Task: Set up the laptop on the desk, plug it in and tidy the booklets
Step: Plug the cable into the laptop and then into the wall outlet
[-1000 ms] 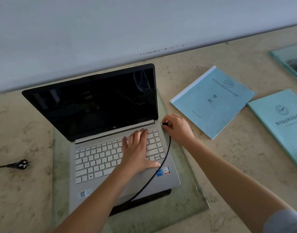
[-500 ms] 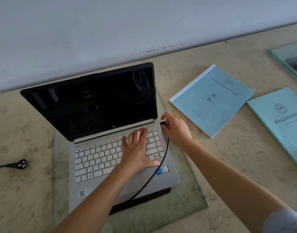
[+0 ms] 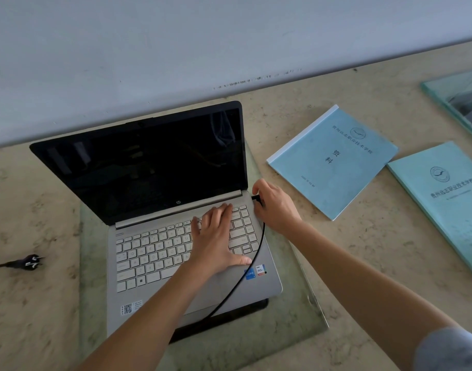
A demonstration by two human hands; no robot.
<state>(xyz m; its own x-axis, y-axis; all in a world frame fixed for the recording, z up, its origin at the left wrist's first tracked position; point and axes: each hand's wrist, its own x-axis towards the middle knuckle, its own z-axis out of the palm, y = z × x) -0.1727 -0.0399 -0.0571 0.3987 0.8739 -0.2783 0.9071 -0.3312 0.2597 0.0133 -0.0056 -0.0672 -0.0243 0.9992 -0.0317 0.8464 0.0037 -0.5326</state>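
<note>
The open laptop [image 3: 176, 231] sits on a glass pad [image 3: 304, 303] on the desk [image 3: 349, 250], its screen toward the wall [image 3: 176, 49] behind. A wall plug [image 3: 31, 261] lies on the desk left of the pad; two booklets [image 3: 333, 162] [image 3: 448, 199] lie side by side to the right, apart from the laptop. The left hand [image 3: 216, 236] rests on the keyboard, the right hand [image 3: 276, 207] at the laptop's right edge on the cable connector [image 3: 257, 198], whose cable [image 3: 245, 274] crosses the palm rest.

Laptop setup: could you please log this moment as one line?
left hand flat on laptop keyboard | right hand holds charger connector at right-side port | wall plug lies loose | booklets untidied
</note>
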